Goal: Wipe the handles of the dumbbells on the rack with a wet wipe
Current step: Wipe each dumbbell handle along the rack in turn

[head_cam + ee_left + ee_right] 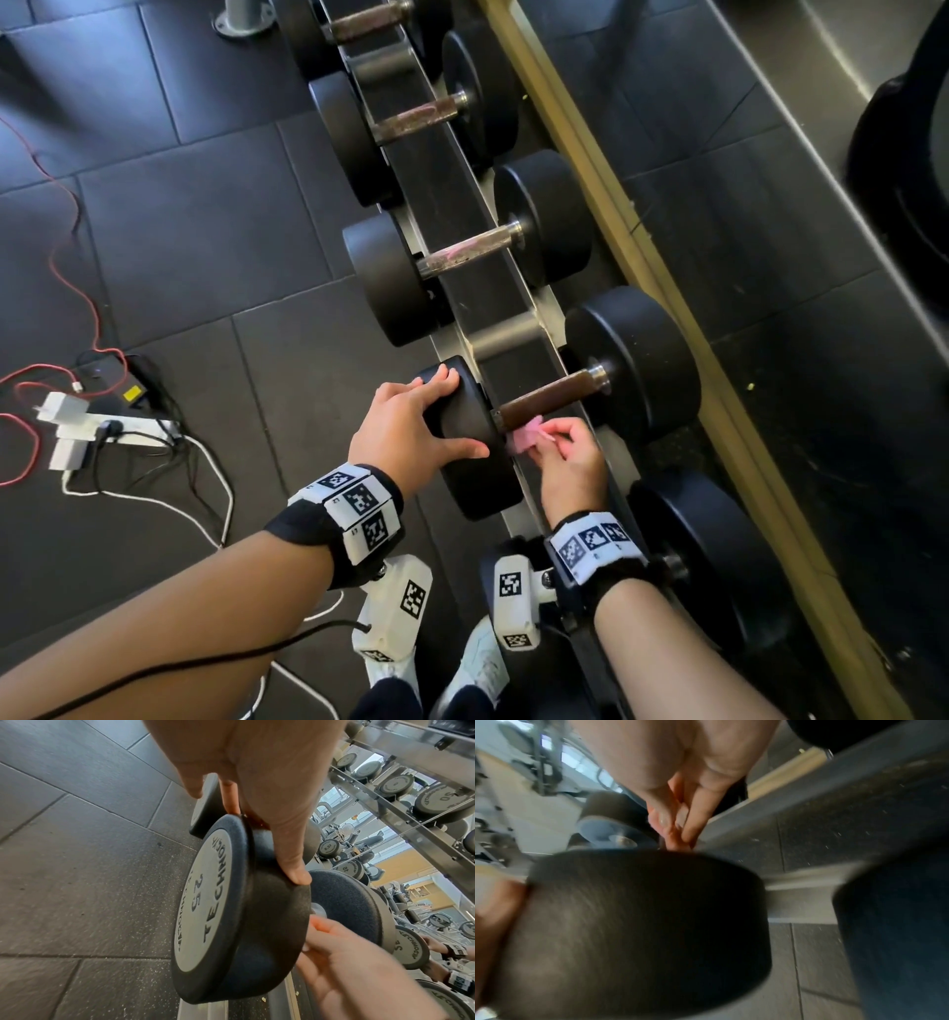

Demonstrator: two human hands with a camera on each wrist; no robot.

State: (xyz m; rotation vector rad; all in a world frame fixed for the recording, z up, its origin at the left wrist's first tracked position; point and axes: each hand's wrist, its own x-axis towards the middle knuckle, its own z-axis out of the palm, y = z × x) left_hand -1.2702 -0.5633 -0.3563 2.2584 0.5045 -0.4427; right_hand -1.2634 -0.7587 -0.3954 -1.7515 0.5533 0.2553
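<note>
Two hands are working one dumbbell on the rack; the left hand is lying spread, fingers wide, over its near weight; the right hand is pinching a pink wet wipe just beside the near end of the brown handle, seemingly touching it; so small a pinch is risking the wipe slipping free, or skimming only the handle's top; the weight could roll under the bracing palm.

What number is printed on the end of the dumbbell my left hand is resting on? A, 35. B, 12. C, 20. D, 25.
D: in the left wrist view the left hand lies over the rim of the dumbbell head, whose grey end face reads 25.
</note>
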